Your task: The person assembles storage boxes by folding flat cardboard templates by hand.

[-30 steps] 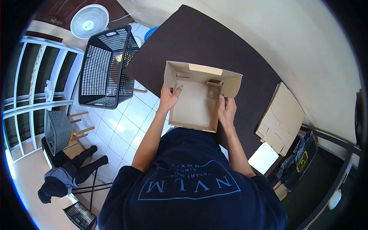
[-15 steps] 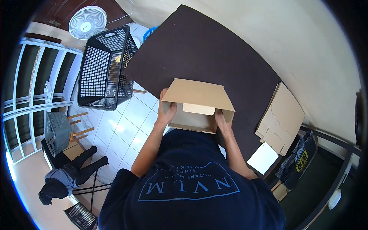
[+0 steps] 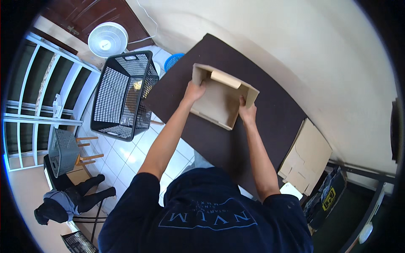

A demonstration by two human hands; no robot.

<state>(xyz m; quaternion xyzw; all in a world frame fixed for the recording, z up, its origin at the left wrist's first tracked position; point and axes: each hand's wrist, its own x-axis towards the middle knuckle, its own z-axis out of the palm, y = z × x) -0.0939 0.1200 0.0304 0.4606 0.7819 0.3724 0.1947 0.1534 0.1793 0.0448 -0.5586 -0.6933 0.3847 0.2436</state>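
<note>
A brown cardboard box point(image 3: 217, 99) is held over the dark brown table point(image 3: 268, 130), its open side turned toward me and its bare inside showing. A narrow flap sticks out along its upper edge. My left hand point(image 3: 195, 91) is closed on the box's left side wall. On the right side wall, my right hand point(image 3: 248, 111) grips with the thumb up along the cardboard. Some fingers of both hands are hidden by the box. Whether the box's underside rests on the tabletop, I cannot tell.
Flat cardboard sheets point(image 3: 306, 156) lie at the table's right end, beside a white sheet point(image 3: 291, 190). A large black plastic basket point(image 3: 113, 131) stands left of the table, near a white fan point(image 3: 108, 40). A person point(image 3: 63, 204) is at the lower left, near a grey basket point(image 3: 64, 152).
Both hands have carried the box away from my body, farther over the table. It has tipped back, so more of its inside shows. The whole view has shifted slightly.
</note>
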